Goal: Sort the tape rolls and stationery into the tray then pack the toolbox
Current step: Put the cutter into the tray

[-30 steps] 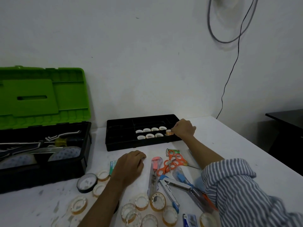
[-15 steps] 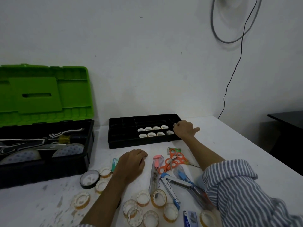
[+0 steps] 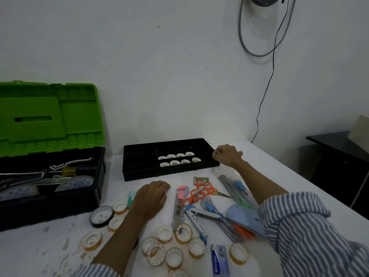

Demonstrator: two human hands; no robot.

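Head view, one frame.

- The black plastic compartmented tray (image 3: 129,168) is sitting at the back of the white surface (image 3: 279,176), near the wall.
- Eight small clear tape rolls with white cores (image 3: 179,159) are lying flat in its right front compartment, in two rows of four. The other compartments are showing only dark.
- The right hand (image 3: 226,155) is hovering just beside the tray's right end. Its fingers are curling inward and nothing is visible between them.
- The left hand (image 3: 150,198) is resting knuckles up on the surface in front of the tray, fingers bent under. I cannot tell whether it is gripping anything.
- It is partly covering a small green cardboard box (image 3: 132,196); the box's white print is not legible.
- The black toolbox with the bright green lid (image 3: 60,200) is standing open at the left. A yellow-handled screwdriver (image 3: 67,171) is lying inside it.
- More loose clear tape rolls (image 3: 173,257) are lying scattered along the near edge, and a black tape roll (image 3: 100,215) is lying close to the toolbox.
- Orange-handled scissors (image 3: 199,193), a pink-topped clear cutter (image 3: 179,204) and a blue and silver stapler (image 3: 207,214) are lying between the two forearms.
- A blue packet with pale lettering (image 3: 219,260) is lying at the near edge; the lettering is too blurred to read.
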